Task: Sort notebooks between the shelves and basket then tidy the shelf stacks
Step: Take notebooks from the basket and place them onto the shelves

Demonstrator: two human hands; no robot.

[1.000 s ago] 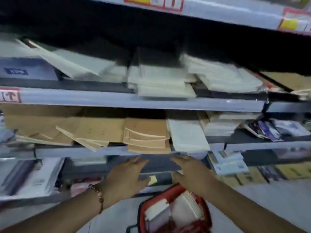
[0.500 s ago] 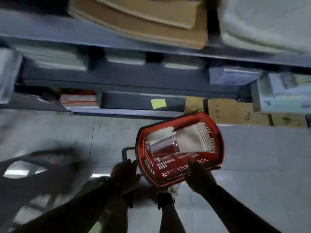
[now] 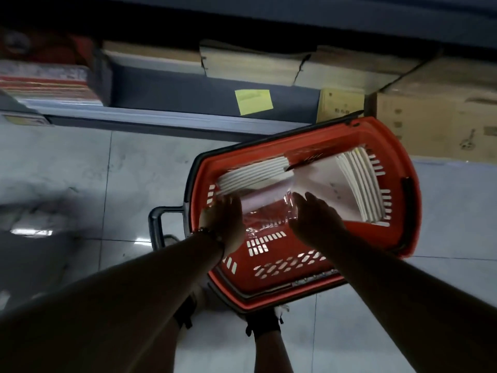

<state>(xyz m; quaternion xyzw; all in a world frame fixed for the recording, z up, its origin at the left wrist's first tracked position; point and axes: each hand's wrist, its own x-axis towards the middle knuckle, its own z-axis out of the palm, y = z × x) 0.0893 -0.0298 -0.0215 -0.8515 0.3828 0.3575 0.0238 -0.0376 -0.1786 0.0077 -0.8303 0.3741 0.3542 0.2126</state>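
Notebooks (image 3: 255,175) lie in the basket (image 3: 387,232) (on the floor (image 3: 80,168)), before the shelf (image 3: 161,122).

Colours I'm seeing from here: the basket (image 3: 376,232) is bright orange-red with a black rim and rows of little slots showing pale through the walls. The notebooks (image 3: 252,172) in it are plain white, edges stacked in stripes. There's a yellow sticky note (image 3: 253,101) on the dark blue-grey shelf (image 3: 188,92). Brown cardboard boxes (image 3: 435,122) on the right have small black printed marks. The floor (image 3: 80,168) is pale grey glossy tile with thin dark grout lines.
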